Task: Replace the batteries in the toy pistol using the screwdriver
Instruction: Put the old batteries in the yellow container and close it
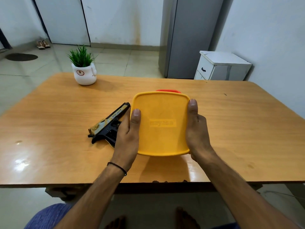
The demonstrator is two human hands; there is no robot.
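Toy pistol (107, 124), black and gold, lies flat on the desk (231, 129) just left of the left hand (127, 134), its handle partly hidden behind that grip. Both grips are clamped on a yellow lid (162, 124), the right hand (197, 134) on the opposite edge, thumbs on top. An orange rim (168, 91) shows just beyond the grips, and a potted plant (84, 70) stands well beyond, to the left.

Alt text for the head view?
The left hand and right hand grip a yellow-lidded box by its sides over a wooden table. A toy pistol lies beside the left hand; a potted plant stands farther back.
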